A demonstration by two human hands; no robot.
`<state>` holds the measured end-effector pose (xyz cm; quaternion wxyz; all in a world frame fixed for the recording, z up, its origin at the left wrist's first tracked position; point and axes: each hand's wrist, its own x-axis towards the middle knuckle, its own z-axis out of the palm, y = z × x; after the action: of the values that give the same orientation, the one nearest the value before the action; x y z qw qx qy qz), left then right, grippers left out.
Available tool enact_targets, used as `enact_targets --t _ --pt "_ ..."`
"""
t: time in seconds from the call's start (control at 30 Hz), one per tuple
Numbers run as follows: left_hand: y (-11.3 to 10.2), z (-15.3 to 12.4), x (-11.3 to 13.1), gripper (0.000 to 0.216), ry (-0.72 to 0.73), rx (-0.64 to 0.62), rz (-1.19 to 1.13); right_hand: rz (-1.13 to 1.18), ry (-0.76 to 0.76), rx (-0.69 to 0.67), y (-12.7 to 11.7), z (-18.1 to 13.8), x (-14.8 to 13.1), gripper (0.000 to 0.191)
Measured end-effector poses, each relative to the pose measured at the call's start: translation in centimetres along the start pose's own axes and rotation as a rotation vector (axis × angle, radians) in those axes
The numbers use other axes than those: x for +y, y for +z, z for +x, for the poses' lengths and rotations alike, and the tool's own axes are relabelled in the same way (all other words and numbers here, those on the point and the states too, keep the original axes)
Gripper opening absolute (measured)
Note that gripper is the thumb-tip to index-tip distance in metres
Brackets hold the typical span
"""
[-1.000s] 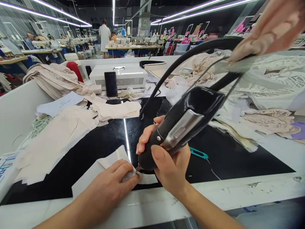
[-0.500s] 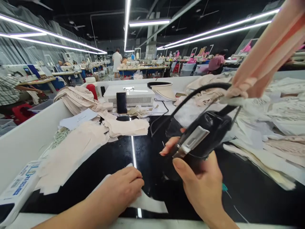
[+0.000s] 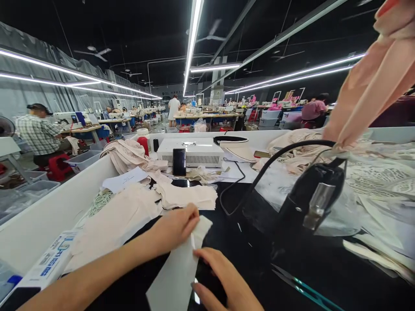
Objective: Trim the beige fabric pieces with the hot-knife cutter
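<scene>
My left hand is closed in a pinch on the upper end of a white fabric strip, lifted off the black table top. Just below it, my right hand rests against the strip's lower right edge with the fingers curled; whether it grips the strip I cannot make out. The black handheld cutting tool hangs free to the right on its black cable, held by neither hand.
Beige fabric pieces lie at the left, lace pieces at the right. A white machine box with a phone leaning on it stands at the back. Teal-handled scissors lie at the front right. People work at distant tables.
My right hand has let go of the black tool, which now hangs to the right. My left hand has lifted the white strip off the table. The view has tilted upward.
</scene>
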<state>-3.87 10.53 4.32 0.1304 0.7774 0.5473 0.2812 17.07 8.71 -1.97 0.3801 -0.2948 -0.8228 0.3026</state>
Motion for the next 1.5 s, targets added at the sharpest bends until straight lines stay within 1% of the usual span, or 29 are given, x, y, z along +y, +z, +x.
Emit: enact_targets --t 0.03,0.1,0.17,0.27,0.33,0.4,0.47,0.53,0.77,0.9,1.0,1.07,1.17,1.3,1.37,1.43,1.5 --pt "-0.6 1.1 -0.5 0.009 -0.027 0.048 -0.028 0.020 0.038 -0.024 0.5 1.5 -0.4 0.039" --pt "-1.8 3.2 -1.9 0.011 -0.090 0.154 -0.068 0.048 0.077 -0.046 1.1 4.6 -0.3 0.020" --pt "-2.8 4.9 -3.6 0.012 -0.168 0.251 -0.090 0.037 0.088 0.001 1.0 7.8 0.7 0.022" --pt "-3.8 6.1 -6.4 0.016 -0.283 0.348 -0.102 -0.012 0.140 0.165 0.0 12.3 2.8 0.033" --pt "-4.0 6.2 -7.9 0.020 -0.339 0.365 -0.096 -0.049 0.173 0.257 -0.9 14.6 4.1 0.036" --pt "-3.8 6.0 -9.0 0.027 -0.380 0.354 -0.078 -0.087 0.194 0.313 -1.4 16.4 5.3 0.031" --pt "-3.3 5.9 -9.8 0.028 -0.409 0.332 -0.053 -0.127 0.212 0.324 -1.6 17.6 6.4 0.025" --pt "-2.8 5.7 -10.4 0.029 -0.431 0.309 -0.029 -0.170 0.226 0.303 -1.6 18.4 7.5 0.025" --pt "-1.7 5.2 -11.2 0.031 -0.454 0.241 0.025 -0.308 0.210 0.216 -1.8 19.6 10.3 0.027" --pt "-1.4 5.0 -11.0 0.031 -0.468 0.199 0.040 -0.378 0.165 0.175 -1.6 19.4 10.9 0.029" --pt "-1.8 4.5 -10.4 0.034 -0.461 0.169 0.050 -0.431 0.141 0.176 -1.5 18.9 10.8 0.030" --pt "-2.8 3.9 -10.0 0.036 -0.446 0.148 0.069 -0.451 0.125 0.192 -1.6 18.4 10.5 0.031" --pt "-5.4 2.2 -9.8 0.037 -0.441 0.129 0.139 -0.444 0.101 0.203 -1.8 17.4 9.6 0.030" --pt "-9.9 -1.2 -11.0 0.021 -0.516 0.097 0.288 -0.362 0.074 0.175 -1.7 16.0 7.9 0.023" --pt "-11.6 -3.1 -11.7 0.023 -0.580 0.064 0.346 -0.295 0.063 0.159 -1.4 15.4 7.2 0.025" --pt "-12.7 -4.8 -12.3 0.028 -0.639 0.032 0.379 -0.222 0.053 0.140 -1.1 14.8 6.6 0.026" --pt "-13.1 -6.2 -12.5 0.030 -0.672 0.011 0.389 -0.154 0.052 0.123 -0.7 14.2 6.2 0.027"
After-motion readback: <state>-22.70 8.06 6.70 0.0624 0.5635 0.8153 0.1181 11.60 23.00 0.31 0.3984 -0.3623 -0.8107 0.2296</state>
